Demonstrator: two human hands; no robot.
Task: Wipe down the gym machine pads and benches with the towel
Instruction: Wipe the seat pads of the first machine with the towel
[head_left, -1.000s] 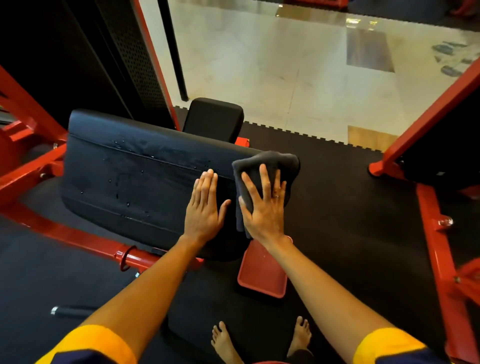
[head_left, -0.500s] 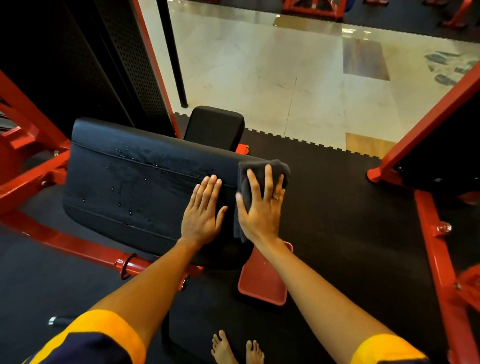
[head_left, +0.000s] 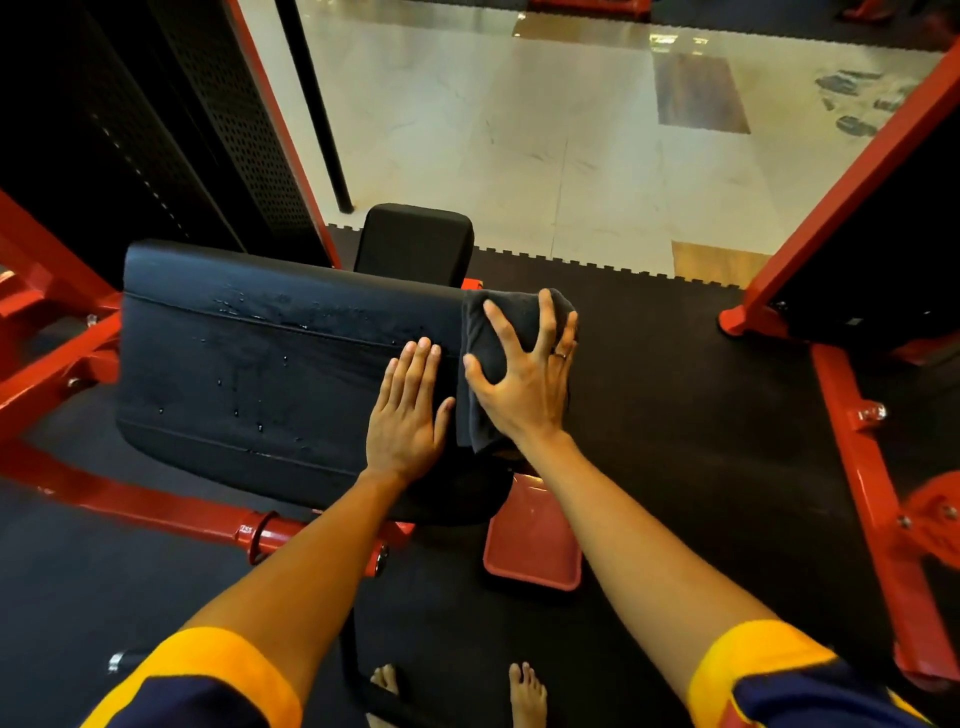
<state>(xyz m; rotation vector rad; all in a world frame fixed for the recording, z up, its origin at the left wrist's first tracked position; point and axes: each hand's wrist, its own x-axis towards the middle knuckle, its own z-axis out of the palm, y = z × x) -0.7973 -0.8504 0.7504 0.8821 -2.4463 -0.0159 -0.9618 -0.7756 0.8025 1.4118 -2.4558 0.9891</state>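
Note:
A long black pad on a red gym machine lies in front of me, with water droplets on its top and middle. A dark grey towel is draped over the pad's right end. My right hand is on top of the towel, fingers spread and bent, gripping it against the pad's end. Just left of the towel, my left hand lies flat on the pad with its fingers straight and together. A smaller black pad stands behind the long one.
A red frame tube runs under the pad, and a red foot plate sits below its right end. Another red machine frame stands at the right. My bare feet are on black rubber flooring; pale tile floor lies beyond.
My right hand has gone from flat on the towel to spread and bent fingers gripping it at the pad's right end. My left hand has stayed flat on the pad.

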